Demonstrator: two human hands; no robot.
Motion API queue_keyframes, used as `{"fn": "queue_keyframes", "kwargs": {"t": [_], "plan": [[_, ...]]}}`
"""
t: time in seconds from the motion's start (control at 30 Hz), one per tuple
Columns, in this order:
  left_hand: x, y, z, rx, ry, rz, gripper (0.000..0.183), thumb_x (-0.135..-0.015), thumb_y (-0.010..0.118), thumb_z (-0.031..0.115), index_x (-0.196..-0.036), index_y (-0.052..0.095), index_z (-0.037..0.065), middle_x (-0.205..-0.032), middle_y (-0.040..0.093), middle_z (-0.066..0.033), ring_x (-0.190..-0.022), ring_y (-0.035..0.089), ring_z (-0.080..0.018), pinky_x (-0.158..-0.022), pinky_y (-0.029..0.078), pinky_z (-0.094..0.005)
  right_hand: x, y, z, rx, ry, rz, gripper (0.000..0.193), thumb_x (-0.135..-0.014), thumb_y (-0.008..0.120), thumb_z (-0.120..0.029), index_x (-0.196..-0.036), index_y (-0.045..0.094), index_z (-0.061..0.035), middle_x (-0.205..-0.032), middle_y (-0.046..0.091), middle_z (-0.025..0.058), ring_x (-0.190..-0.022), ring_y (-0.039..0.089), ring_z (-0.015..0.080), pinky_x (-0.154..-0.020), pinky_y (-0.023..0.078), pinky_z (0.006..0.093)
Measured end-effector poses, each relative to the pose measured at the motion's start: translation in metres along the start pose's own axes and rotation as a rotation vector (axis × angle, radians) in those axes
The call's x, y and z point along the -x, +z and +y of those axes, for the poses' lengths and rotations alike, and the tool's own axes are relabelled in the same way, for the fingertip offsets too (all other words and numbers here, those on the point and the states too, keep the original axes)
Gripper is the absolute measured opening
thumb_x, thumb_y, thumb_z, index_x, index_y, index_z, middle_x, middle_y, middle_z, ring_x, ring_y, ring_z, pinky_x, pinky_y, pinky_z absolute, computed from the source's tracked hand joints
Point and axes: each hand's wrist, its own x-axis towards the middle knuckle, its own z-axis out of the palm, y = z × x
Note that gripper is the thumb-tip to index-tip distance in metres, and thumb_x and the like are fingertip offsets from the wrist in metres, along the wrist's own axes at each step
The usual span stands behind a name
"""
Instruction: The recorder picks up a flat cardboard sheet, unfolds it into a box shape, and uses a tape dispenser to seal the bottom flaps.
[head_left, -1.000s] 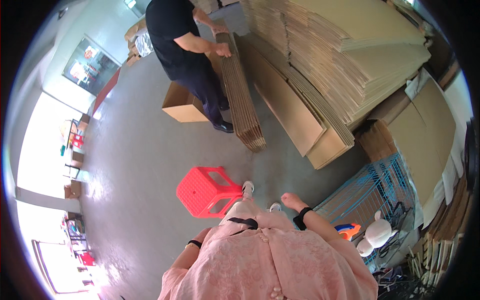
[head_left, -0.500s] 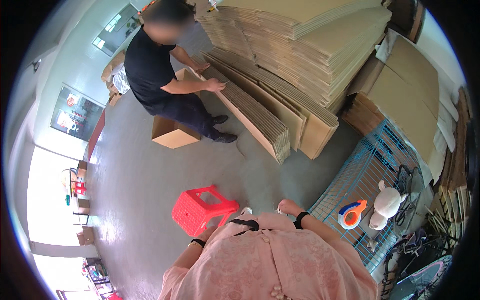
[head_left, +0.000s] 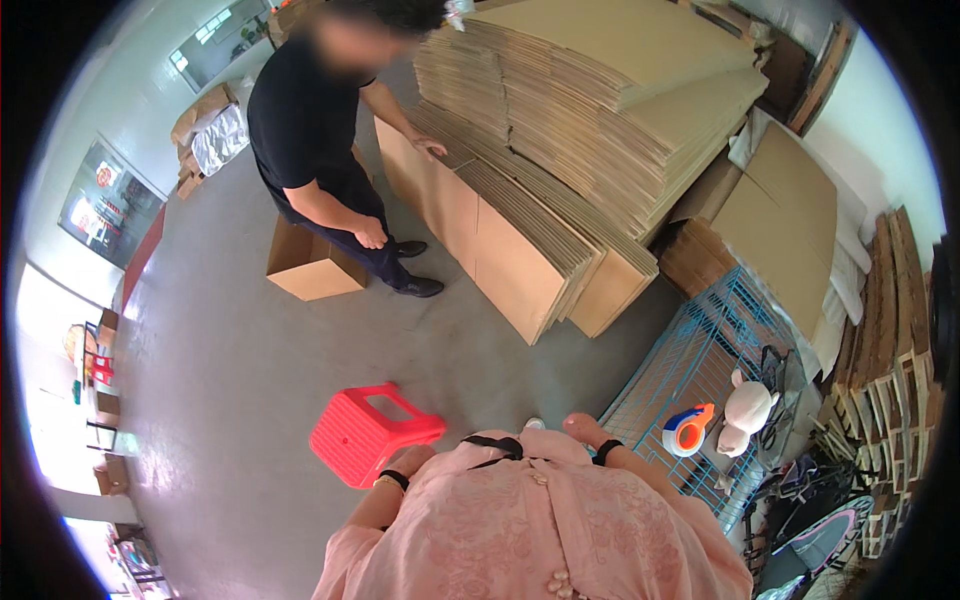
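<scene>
My left hand (head_left: 410,459) hangs low beside my pink clothing, close to the edge of a red plastic stool (head_left: 365,435); its fingers are mostly hidden, and I cannot tell whether it touches the stool. On the other side, my right hand (head_left: 587,430) is loosely curled with nothing visible in it. It is near a blue wire cage (head_left: 650,385). On that cage lie an orange and blue tape dispenser (head_left: 688,432) and a white plush toy (head_left: 748,402).
A person (head_left: 310,130) in black stands ahead, one hand over a row of upright folded cardboard (head_left: 470,220). Behind rises a tall stack of flat cardboard (head_left: 600,110). An open carton (head_left: 315,270) sits behind the person's legs. Wooden slats (head_left: 895,330) are piled at right.
The person ahead has straightened, lowering one hand off the cardboard, whose near sheets now lean outward with a broad face showing. My view has shifted slightly; my hands stay low at my sides.
</scene>
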Motion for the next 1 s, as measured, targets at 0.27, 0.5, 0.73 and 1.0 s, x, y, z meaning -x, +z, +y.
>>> {"fn": "queue_keyframes", "kwargs": {"t": [0.27,0.5,0.73,1.0], "plan": [[0.069,0.015,-0.041,-0.015,-0.009,0.126,0.025,-0.083,0.063,0.031,-0.082,0.072,0.008,-0.087,0.072,-0.0171,-0.085,0.070,-0.0358,-0.072,0.055,-0.0456,-0.011,0.017,-0.040,0.222,-0.159,-0.113,0.027,-0.082,0.055,-0.023,-0.084,0.072,-0.0018,-0.095,0.068,0.0223,-0.085,0.065,0.0427,-0.074,0.053,0.0502],[0.106,0.017,-0.069,0.261,-0.325,-0.059,0.028,-0.086,0.057,0.030,-0.090,0.072,0.006,-0.094,0.070,-0.0208,-0.092,0.067,-0.0376,-0.077,0.053,-0.0471,-0.013,0.046,-0.085,0.156,-0.315,-0.020,0.029,-0.082,0.057,-0.028,-0.081,0.071,-0.0027,-0.088,0.069,0.0212,-0.082,0.067,0.0399,-0.068,0.053,0.0491],[0.106,0.035,-0.122,0.063,-0.174,-0.181,0.028,-0.088,0.054,0.028,-0.089,0.071,0.005,-0.089,0.070,-0.0211,-0.089,0.067,-0.0384,-0.074,0.053,-0.0484,-0.006,0.068,-0.115,-0.096,-0.033,-0.192,0.030,-0.089,0.060,-0.033,-0.100,0.070,-0.0068,-0.102,0.069,0.0153,-0.095,0.065,0.0332,-0.079,0.051,0.0397],[0.087,0.054,-0.157,-0.191,0.019,-0.103,0.029,-0.090,0.052,0.030,-0.094,0.070,0.008,-0.093,0.070,-0.0202,-0.093,0.067,-0.0366,-0.079,0.053,-0.0487,0.041,0.065,-0.152,-0.194,0.181,-0.056,0.035,-0.088,0.055,-0.038,-0.096,0.069,-0.0061,-0.099,0.068,0.0209,-0.093,0.064,0.0385,-0.079,0.049,0.0458]]}}
